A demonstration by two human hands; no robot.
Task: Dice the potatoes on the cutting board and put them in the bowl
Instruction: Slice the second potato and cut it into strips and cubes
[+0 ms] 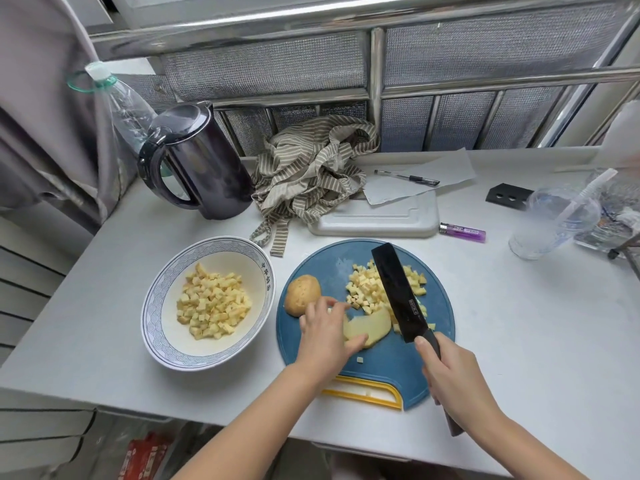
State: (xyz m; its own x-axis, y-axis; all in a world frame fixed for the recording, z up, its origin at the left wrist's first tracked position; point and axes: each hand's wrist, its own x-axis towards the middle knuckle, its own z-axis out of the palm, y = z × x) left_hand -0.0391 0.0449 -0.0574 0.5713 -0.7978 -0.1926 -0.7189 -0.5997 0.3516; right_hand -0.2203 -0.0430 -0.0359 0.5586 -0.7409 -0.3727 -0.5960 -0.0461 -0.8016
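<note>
left hand (325,336) clamps a half-hidden potato slab (372,325); right hand (450,372) wraps the knife (398,289) handle, mostly covering it.

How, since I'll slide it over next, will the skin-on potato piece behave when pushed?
The potato piece looks solid, so probably stiff. Its rounded skin faces up, so it likely sits flat and won't roll. On the smooth cutting board it may skid.

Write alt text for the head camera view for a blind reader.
The left hand holds a potato slice on a blue cutting board while the right hand grips a black knife near diced potato. A bowl of dice sits to its left.
</note>
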